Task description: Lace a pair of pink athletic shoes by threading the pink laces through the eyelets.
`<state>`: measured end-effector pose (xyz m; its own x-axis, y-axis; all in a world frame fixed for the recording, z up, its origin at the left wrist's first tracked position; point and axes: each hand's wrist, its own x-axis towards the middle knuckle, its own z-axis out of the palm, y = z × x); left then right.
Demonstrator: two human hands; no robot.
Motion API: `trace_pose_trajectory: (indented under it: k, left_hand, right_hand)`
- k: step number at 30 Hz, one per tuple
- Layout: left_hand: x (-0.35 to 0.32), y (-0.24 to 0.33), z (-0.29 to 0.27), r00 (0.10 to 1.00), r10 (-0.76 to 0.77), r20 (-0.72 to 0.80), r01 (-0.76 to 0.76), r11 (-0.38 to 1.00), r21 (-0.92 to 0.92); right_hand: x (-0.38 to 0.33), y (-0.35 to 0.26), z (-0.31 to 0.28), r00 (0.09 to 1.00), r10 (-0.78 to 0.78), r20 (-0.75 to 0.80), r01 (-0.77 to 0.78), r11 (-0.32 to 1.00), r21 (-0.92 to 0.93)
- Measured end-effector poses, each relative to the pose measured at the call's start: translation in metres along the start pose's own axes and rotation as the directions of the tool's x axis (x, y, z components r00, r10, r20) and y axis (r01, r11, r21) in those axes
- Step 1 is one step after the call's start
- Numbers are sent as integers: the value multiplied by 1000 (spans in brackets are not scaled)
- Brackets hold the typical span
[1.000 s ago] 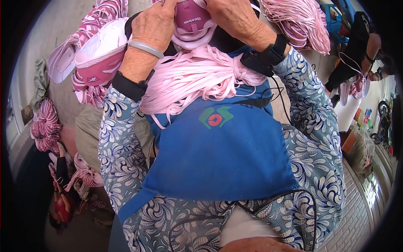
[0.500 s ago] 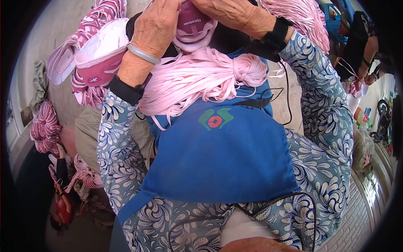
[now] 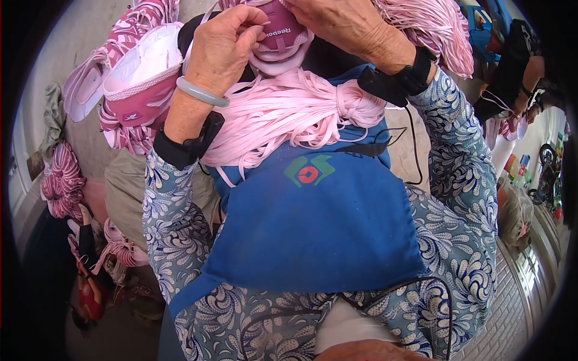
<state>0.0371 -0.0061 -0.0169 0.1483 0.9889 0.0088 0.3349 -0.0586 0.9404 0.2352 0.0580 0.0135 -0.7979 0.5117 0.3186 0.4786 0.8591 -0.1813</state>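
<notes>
My left hand (image 3: 224,47) is half-curled, thumb near forefinger; I cannot tell whether it pinches anything. My right hand (image 3: 349,27) bends at the pink shoe (image 3: 280,35)'s right edge, grip unclear. The shoe sits between them, beyond the lace bundle (image 3: 280,117) on my apron (image 3: 319,231).

Blue apron (image 3: 313,234) is covering the wearer's front. Grey-green cloth (image 3: 53,120) is draping at far left. Clear plastic bag (image 3: 516,219) is sitting at right, near a dark wheeled object (too small to identify) (image 3: 547,157). Grey paving (image 3: 509,295) is filling lower right.
</notes>
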Motion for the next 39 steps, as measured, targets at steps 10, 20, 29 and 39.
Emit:
trace_pose_trajectory:
  k: [10, 20, 29, 39]
  left_hand:
    - [5, -2, -2, 934, 354, -41, -293, 828, 478]
    - [8, 17, -3, 969, 243, 37, -167, 542, 824]
    - [24, 28, -8, 997, -3, 77, -63, 545, 836]
    - [35, 32, -6, 985, 48, 166, -167, 511, 843]
  right_hand:
    - [18, -3, 21, 983, -162, 91, 185, 899, -398]
    - [-5, -31, -21, 995, -61, -84, 92, 901, 423]
    - [-46, -26, -19, 974, 16, 226, -179, 663, 727]
    - [-37, -5, -7, 951, 293, -97, -127, 659, 742]
